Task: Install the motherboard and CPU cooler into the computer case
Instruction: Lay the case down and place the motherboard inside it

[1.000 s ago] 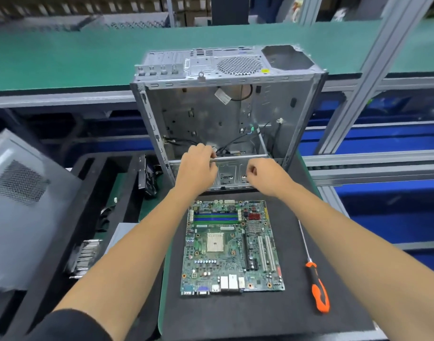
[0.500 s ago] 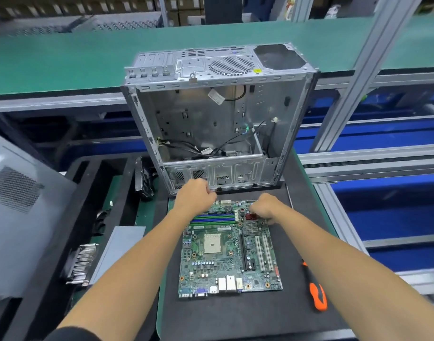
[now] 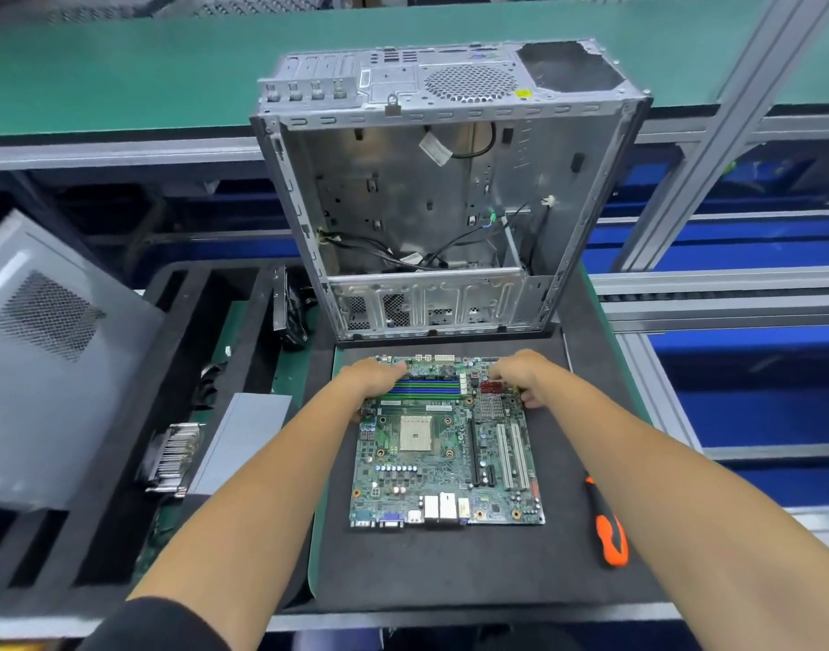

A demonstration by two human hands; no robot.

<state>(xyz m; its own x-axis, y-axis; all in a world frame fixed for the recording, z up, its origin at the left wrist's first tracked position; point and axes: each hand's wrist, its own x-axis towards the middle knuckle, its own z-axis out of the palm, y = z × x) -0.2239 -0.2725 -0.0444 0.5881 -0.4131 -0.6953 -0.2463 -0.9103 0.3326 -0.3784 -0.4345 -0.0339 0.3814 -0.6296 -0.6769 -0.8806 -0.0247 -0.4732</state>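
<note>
On the black mat, near edge of the table: the motherboard (image 3: 445, 444) lies flat, component side up, its port row toward the person
Motherboard details: a pale square CPU socket (image 3: 415, 433) sits left of centre, blue and green memory slots (image 3: 426, 389) run across the far end, two white expansion slots (image 3: 511, 455) stand on the right side
Left hand (image 3: 372, 380): rests on the far left corner of the board, palm down, fingers curved over the board's edge beside the memory slots; a firm grip cannot be told
Right hand (image 3: 520, 375): lies on the far right corner of the board, fingers bent down at its edge near a small red part (image 3: 490, 386); whether they pinch the board cannot be told
Computer case (image 3: 445, 190): stands just beyond the board, open side facing the person, bare metal inside with loose black cables (image 3: 403, 256) near its lower part; apart from the board
Screwdriver (image 3: 607, 528): orange and black handle, lying on the mat (image 3: 450, 570) right of the board, not touching it
Left of the mat: a black foam tray (image 3: 121, 462) holds a finned metal heatsink (image 3: 173, 458) and a grey box (image 3: 243, 439)
Far left: a grey perforated side panel (image 3: 41, 350) leans tilted
Behind the case: a green belt surface (image 3: 121, 63) runs across
</note>
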